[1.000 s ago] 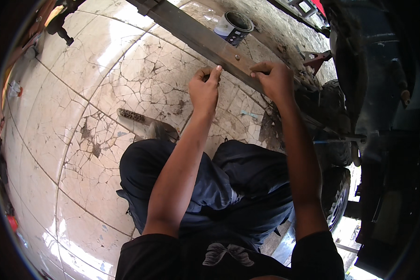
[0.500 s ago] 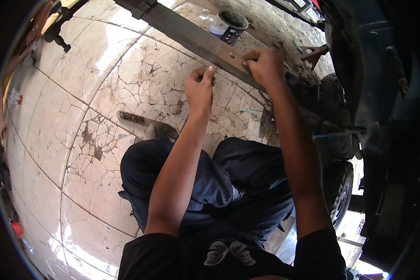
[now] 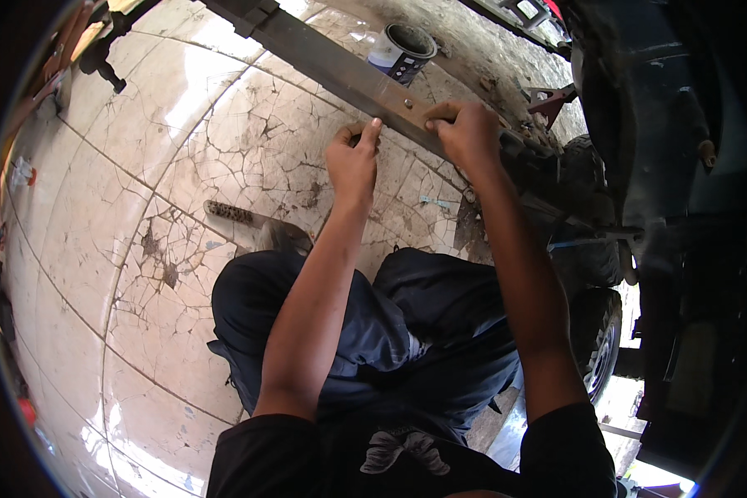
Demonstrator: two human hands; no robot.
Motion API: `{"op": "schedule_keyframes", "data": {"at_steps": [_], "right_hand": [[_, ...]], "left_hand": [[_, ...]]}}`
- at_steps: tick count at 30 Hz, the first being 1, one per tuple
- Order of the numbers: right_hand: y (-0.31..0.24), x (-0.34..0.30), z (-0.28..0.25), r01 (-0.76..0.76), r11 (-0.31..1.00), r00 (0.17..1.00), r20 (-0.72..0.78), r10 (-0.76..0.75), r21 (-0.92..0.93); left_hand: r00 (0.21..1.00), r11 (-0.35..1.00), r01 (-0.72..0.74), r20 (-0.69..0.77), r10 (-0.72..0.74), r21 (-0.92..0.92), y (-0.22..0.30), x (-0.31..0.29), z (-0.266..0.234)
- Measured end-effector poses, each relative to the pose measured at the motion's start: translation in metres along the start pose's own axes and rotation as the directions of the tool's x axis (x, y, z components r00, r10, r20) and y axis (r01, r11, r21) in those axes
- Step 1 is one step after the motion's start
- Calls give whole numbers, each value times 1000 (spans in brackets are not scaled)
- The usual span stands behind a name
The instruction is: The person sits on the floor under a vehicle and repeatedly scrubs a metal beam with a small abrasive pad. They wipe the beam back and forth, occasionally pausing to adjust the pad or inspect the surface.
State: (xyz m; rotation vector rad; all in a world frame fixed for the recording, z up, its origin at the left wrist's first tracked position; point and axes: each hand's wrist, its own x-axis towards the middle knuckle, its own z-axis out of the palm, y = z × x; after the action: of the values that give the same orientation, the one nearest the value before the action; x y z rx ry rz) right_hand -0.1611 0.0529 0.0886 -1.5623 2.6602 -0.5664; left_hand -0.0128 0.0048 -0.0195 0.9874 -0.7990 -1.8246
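Observation:
A long grey metal beam (image 3: 332, 68) crosses in front of me from upper left toward the right, with a brownish patch and a small bolt head (image 3: 408, 103) on its face. Just right of that bolt, my right hand (image 3: 471, 139) rests at the beam, fingers bent and thumb close to the index finger. My left hand (image 3: 353, 166) is at the beam's near side, fingers curled and the thumb tip pointing up. Whatever either hand may pinch is too small or hidden to make out.
An open paint can (image 3: 390, 65) stands beyond the beam. A wire brush (image 3: 231, 212) lies on the cracked tile floor (image 3: 191, 166) by my knee. At the right are a dark vehicle body (image 3: 681, 191), a tyre (image 3: 602, 340) and a reddish jack stand (image 3: 549, 103).
My right hand has shifted slightly down, and its fingertips have moved a little along the beam. The left hand stays nearly in place. The whole view has shifted slightly.

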Motion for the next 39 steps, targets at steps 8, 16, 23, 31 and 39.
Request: {"op": "schedule_keyframes", "data": {"at_steps": [8, 16, 23, 31, 39], "right_hand": [[8, 9, 0, -74, 996, 996, 50, 77, -58], [25, 31, 2, -64, 997, 998, -14, 63, -37], [8, -1, -1, -19, 1000, 1000, -19, 19, 21], [0, -3, 1, -25, 1000, 1000, 11, 25, 5], [19, 21, 2, -68, 998, 995, -73, 67, -5]], "left_hand": [[1000, 1000, 0, -23, 0, -9, 1, -3, -2], [999, 999, -34, -29, 35, 14, -5, -7, 11], [998, 998, -65, -22, 65, 6, -5, -4, 5], [1000, 1000, -26, -12, 26, 3, 1, -2, -3], [1000, 1000, 3, -23, -3, -23, 3, -14, 11]]}}
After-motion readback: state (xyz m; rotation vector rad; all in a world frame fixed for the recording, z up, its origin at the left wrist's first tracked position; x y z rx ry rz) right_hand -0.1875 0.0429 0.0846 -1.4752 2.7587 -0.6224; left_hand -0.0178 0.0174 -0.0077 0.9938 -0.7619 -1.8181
